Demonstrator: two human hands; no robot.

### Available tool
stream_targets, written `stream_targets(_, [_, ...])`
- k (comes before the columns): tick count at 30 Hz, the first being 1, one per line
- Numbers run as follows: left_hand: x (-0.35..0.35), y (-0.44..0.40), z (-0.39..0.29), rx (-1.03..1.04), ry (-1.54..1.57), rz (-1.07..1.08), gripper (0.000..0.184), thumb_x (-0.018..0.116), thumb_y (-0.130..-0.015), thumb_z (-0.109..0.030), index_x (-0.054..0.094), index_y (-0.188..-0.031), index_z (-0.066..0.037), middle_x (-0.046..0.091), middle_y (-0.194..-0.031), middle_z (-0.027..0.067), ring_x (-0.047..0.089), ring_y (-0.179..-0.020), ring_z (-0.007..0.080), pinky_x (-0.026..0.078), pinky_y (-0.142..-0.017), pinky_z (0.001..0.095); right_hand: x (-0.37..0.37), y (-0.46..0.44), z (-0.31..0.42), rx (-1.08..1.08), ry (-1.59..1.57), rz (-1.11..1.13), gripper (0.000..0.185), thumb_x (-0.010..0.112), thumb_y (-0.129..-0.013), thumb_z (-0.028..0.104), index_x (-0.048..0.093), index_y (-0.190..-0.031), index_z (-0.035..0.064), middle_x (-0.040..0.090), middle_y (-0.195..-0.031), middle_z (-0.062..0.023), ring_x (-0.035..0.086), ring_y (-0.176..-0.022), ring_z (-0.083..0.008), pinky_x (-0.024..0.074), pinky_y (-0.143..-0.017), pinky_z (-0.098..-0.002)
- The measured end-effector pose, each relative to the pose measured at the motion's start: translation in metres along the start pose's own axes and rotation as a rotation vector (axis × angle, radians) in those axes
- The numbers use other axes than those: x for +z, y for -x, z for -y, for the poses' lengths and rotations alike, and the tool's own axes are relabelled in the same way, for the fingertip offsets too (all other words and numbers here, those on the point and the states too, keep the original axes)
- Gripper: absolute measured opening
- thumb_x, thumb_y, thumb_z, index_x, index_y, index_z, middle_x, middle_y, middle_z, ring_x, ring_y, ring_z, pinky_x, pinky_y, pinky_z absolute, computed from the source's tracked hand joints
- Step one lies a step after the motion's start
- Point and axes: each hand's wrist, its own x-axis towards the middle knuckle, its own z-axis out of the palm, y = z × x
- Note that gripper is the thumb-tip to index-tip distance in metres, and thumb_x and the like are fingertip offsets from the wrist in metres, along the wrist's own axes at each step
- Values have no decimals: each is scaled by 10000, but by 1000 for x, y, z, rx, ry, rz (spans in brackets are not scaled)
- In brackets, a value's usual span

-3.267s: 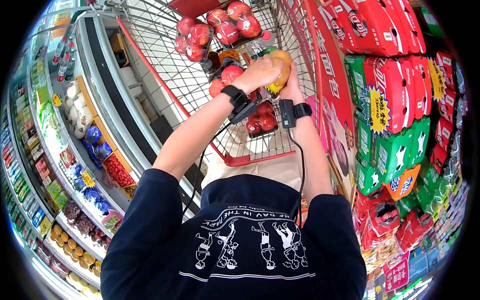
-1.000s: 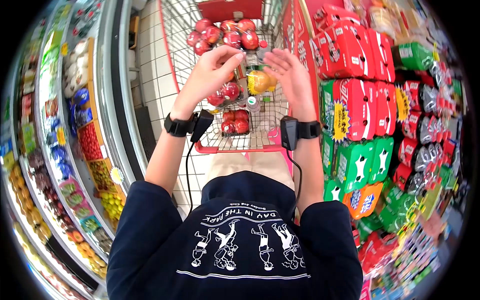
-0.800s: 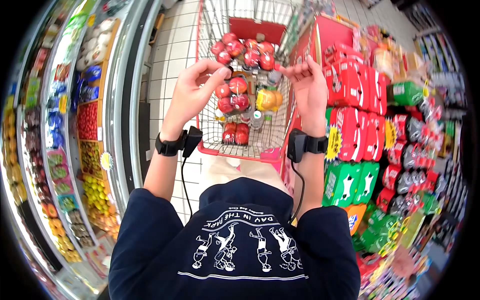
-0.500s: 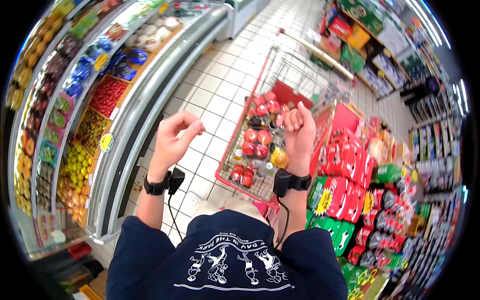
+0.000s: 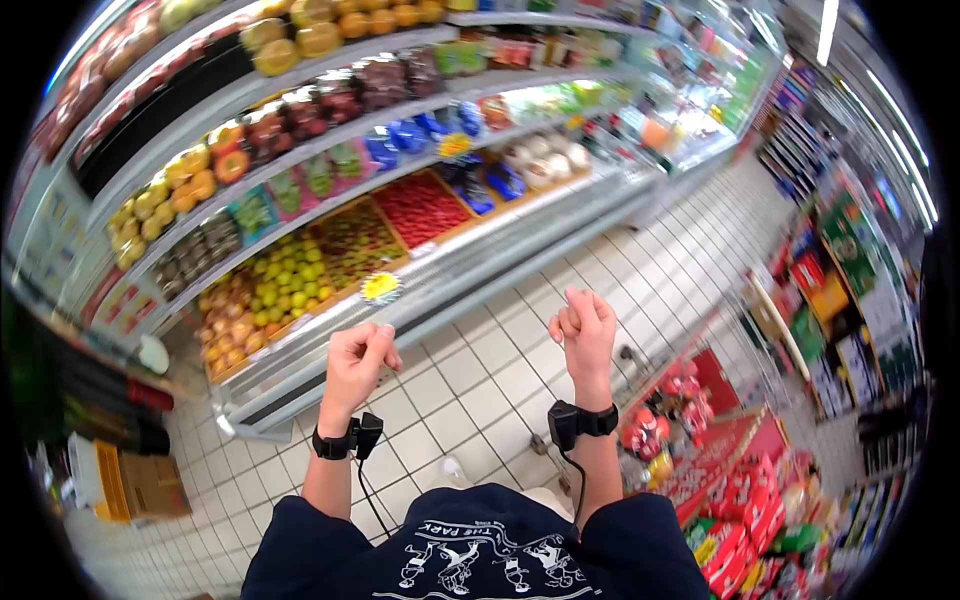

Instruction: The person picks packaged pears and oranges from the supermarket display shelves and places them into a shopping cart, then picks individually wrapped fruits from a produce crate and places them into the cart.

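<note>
My left hand [image 5: 360, 362] is raised in front of the produce case with its fingers curled in and nothing in them. To the right, my right hand [image 5: 585, 328] is also held up, closed and holding nothing, above the tiled floor. Each wrist wears a black strap with a small device and a cable. The chilled produce case [image 5: 480, 268] stands beyond both hands. Its lowest row holds green-yellow fruit [image 5: 288, 278], small red fruit [image 5: 425, 207] and white round produce [image 5: 545, 158]. A yellow flower-shaped sign [image 5: 380, 288] on the front edge is nearest my left hand.
At the right, partly behind my right forearm, stands a shopping cart [image 5: 715, 380] with wrapped red fruit [image 5: 645, 430] inside. Red drink packs [image 5: 725, 555] are stacked at the lower right. A cardboard box [image 5: 152, 485] and an orange crate [image 5: 112, 480] sit at the left.
My view has turned left, so the produce case now lies ahead and the cart has shifted to the right side. My left hand has closed from a looser curl; my right hand stays closed.
</note>
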Motion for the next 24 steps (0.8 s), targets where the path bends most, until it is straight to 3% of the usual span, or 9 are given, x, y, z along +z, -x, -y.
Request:
stream_targets(9, [-109,36,-4,-2,-74,-286,385,562,-960,-143,473,-601,-37,572,-578,34,572,-544,97,445,-499,246,106,-38,-73,149,60,241,478,588,-923,80,266,-581,170,245,-496,66,210,-416,-52,312,-412,-253])
stream_targets(14, [-127,25,3,-101,-111,-273,369,591,-946,-142,483,-611,-30,584,-587,25,583,-568,71,469,-522,222,128,-69,-107,174,40,281,467,585,-925,77,270,-592,169,249,-501,67,214,-419,-52,315,-415,-255])
stream_targets(22, [-145,-77,26,-98,-253,-252,342,606,-937,-149,533,-636,-5,586,-603,16,573,-568,68,464,-530,216,130,-170,-147,162,-25,287,438,568,-943,107,302,-598,154,251,-506,61,234,-426,-56,336,-427,-257])
stream_targets(24, [-144,-118,24,-77,-307,-220,320,618,-931,-152,552,-662,8,591,-610,23,577,-581,67,458,-535,220,132,-206,-149,147,-40,286,453,590,-935,111,319,-573,130,307,-502,38,290,-436,-61,369,-425,-260])
